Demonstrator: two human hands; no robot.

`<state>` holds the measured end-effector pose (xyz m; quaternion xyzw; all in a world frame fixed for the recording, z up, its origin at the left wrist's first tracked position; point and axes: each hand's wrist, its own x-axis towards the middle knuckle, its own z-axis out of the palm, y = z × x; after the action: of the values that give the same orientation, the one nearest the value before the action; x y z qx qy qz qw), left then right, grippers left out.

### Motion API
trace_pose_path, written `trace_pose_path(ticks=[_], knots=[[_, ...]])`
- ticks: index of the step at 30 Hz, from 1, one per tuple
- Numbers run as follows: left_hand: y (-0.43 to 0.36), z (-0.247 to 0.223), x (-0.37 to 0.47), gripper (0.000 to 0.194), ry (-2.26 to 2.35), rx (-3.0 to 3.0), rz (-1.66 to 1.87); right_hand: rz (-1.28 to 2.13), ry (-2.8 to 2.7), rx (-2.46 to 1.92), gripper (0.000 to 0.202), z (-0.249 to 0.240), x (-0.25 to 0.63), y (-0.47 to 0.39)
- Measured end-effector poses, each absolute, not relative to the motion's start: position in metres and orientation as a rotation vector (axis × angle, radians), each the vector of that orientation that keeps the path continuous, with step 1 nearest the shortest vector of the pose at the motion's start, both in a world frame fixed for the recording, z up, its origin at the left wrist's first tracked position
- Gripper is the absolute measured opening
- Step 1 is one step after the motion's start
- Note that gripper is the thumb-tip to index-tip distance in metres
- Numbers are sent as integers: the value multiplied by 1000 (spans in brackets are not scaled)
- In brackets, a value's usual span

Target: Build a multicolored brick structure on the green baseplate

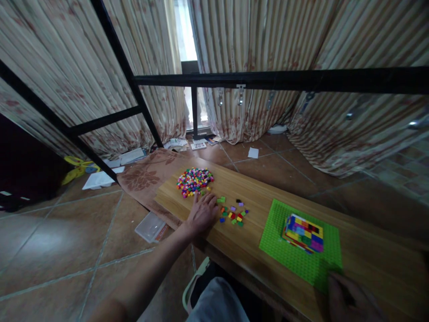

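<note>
My left hand (203,211) rests palm down on the wooden table, at the near edge of a heap of small coloured building bricks (194,181). Its fingers are stretched out and slightly apart, with the tips among the outermost bricks. To its right lie several loose bricks (233,215) in mixed colours. A green studded baseplate (273,235) lies flat farther right. On it stands a multicoloured block of joined bricks (303,233). My right hand (351,297) is by the baseplate's near right corner, dim and partly cut off, fingers curled together; anything between them is hidden.
Black metal bars (268,80) cross beyond the table, before patterned curtains (261,40). A brown cloth (144,174) reaches past the table's far left end. A clear plastic box (150,226) sits on the tiled floor below. Papers (132,155) lie along the curtains.
</note>
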<state>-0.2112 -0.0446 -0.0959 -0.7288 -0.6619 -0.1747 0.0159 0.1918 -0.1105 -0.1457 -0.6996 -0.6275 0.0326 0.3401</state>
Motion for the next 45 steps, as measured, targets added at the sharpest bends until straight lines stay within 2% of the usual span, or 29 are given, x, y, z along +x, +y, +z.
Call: trace_pose_path(ticks=[7, 12, 17, 24, 27, 33, 45], knots=[[-37, -94, -217, 33, -2029, -2153, -701, 35, -1646, -1925, 40, -139, 193, -108], [-11, -95, -216, 33, -2083, -2161, -627, 6, -1659, -1953, 42, -134, 188, -109], [-22, -97, -206, 27, -2134, -2208, -574, 19, -1651, -1990, 41, -135, 189, -108], [-53, -102, -191, 46, -2078, -2262, -635, 7, -1654, -1955, 40, -132, 188, -109], [-52, -107, -185, 54, -2114, -2290, -769, -10, -1664, -1942, 39, -132, 187, -109], [-32, -107, -175, 50, -2160, -2349, -1187, -16, -1668, -1924, 40, -132, 186, -108], [-36, -96, -135, 51, -2140, -2544, -1407, 39, -1638, -2001, 41, -131, 188, -109]])
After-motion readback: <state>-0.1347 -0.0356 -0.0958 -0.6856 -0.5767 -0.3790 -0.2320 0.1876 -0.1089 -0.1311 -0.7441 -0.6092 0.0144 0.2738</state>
